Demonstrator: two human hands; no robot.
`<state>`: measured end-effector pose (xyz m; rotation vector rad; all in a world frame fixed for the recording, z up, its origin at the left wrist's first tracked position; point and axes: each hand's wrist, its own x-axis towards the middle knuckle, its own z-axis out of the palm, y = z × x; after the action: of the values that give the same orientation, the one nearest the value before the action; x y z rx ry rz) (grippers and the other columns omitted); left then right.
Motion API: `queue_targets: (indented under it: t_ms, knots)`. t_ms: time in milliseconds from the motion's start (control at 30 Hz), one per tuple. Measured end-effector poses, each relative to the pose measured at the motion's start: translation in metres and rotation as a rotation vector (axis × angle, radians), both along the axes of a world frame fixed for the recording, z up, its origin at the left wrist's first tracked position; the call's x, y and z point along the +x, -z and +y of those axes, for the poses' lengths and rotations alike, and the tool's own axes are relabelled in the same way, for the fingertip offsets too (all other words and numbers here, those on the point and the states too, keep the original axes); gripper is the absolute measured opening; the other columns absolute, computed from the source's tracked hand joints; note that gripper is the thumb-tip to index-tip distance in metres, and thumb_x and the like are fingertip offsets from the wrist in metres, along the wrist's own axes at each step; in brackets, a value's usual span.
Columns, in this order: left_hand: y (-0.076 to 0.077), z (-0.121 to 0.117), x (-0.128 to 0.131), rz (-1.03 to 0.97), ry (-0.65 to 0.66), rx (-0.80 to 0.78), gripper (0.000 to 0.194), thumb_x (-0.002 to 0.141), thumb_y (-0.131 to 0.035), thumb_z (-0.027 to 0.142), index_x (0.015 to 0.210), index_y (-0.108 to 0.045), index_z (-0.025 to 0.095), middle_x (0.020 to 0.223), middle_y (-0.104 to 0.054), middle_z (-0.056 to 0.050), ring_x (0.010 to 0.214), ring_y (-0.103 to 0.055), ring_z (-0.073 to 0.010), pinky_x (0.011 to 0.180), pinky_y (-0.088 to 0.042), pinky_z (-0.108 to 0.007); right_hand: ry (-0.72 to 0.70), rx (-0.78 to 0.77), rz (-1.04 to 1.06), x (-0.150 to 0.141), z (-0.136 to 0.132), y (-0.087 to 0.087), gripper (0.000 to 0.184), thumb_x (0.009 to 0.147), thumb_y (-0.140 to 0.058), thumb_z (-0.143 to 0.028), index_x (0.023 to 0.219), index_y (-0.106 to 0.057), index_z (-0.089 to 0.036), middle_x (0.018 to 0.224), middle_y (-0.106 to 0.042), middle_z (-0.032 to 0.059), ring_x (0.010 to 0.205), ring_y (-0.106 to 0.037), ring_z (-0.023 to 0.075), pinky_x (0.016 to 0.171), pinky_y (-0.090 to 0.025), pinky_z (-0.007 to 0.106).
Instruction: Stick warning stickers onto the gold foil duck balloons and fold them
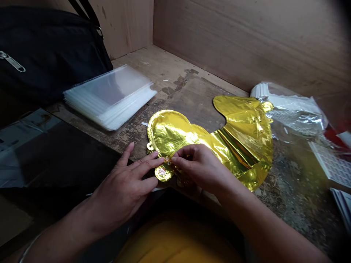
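Observation:
A flat gold foil balloon [170, 131] lies on the worn tabletop in front of me, wrinkled and shiny, with small tabs along its edge. My left hand [126, 186] has its fingers stretched out, the fingertips resting at the balloon's near left edge. Thumb and forefinger of my right hand [201, 166] pinch the balloon's edge just beside those fingertips. A tiny orange-and-white printed spot [166, 159] shows between the two hands. Below it, a rounded gold tab [163, 172] carries a small pale mark. The exact spot under my right fingertips is partly hidden.
A stack of clear plastic bags [109, 98] lies at the back left, beside a black zippered bag [49, 54]. White strips in clear plastic [296, 107] and printed sheets [334, 164] are on the right. Wooden panels [246, 40] wall in the table's back.

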<state>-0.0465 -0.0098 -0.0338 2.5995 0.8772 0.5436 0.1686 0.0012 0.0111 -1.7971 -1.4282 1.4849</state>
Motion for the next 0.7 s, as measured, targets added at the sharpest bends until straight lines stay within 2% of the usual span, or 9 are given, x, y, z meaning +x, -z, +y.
queue_targets:
  t_ms: [300,500,700]
  knots:
    - [0.001,0.003,0.001,0.035,0.008,0.055,0.022,0.086,-0.047,0.007,0.087,-0.063,0.022,0.144,-0.054,-0.001,0.135,-0.047,-0.0216,0.121,0.002,-0.050,-0.018,0.110,-0.226,-0.005,0.000,0.000,0.017,0.077,-0.058,-0.022,0.064,-0.067,-0.016,0.049,-0.056,-0.0025,0.044,-0.049,0.0083,0.045,-0.033,0.020]
    - [-0.001,0.003,0.001,0.030,0.017,0.064,0.022,0.085,-0.047,0.006,0.085,-0.063,0.022,0.142,-0.055,-0.001,0.134,-0.049,-0.0222,0.121,0.001,-0.051,-0.011,0.074,-0.350,-0.011,0.002,-0.003,0.016,0.077,-0.059,-0.018,0.063,-0.066,-0.017,0.051,-0.059,-0.0007,0.047,-0.053,0.0098,0.046,-0.033,0.020]
    - [-0.001,0.002,0.000,0.028,0.022,0.059,0.021,0.086,-0.048,0.009,0.086,-0.064,0.022,0.144,-0.054,-0.004,0.135,-0.048,-0.0239,0.120,-0.003,-0.055,-0.004,0.083,-0.358,-0.011,-0.001,0.001,0.014,0.075,-0.057,-0.019,0.065,-0.065,-0.018,0.053,-0.060,-0.0003,0.050,-0.054,0.0112,0.045,-0.032,0.021]
